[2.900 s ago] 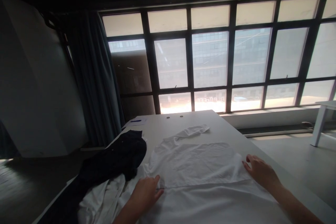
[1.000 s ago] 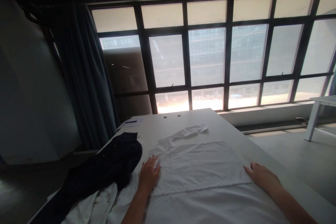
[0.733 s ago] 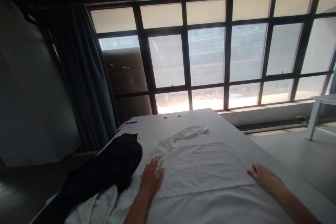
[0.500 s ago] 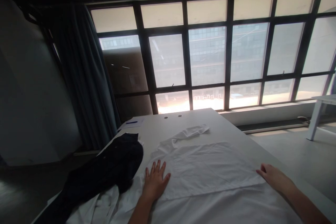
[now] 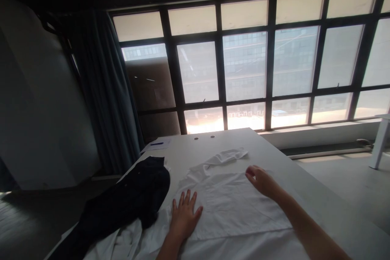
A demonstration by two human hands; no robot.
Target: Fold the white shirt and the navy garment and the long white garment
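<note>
A white long-sleeved garment [image 5: 234, 205] lies spread on the white table, with one sleeve [image 5: 227, 157] stretched toward the far side. My left hand [image 5: 185, 215] rests flat on its left part, fingers spread, holding nothing. Over the far right part of the cloth is my right hand [image 5: 258, 179], its fingers curled in. No fabric is visibly lifted by it, and whether it touches the cloth is hard to see. Left of my left hand lies a dark navy garment [image 5: 128, 195], partly on top of more white cloth [image 5: 129, 237].
The table [image 5: 179, 146] has two round holes near its far edge. A paper with a pen [image 5: 157, 144] lies at the far left corner. Beyond are a large window [image 5: 243, 69] and a dark curtain [image 5: 112, 109]. Another white table [image 5: 380, 142] stands at right.
My right hand has moved left and farther away, from the garment's right edge to over its far part. My left hand stays on the cloth. The view has turned slightly left.
</note>
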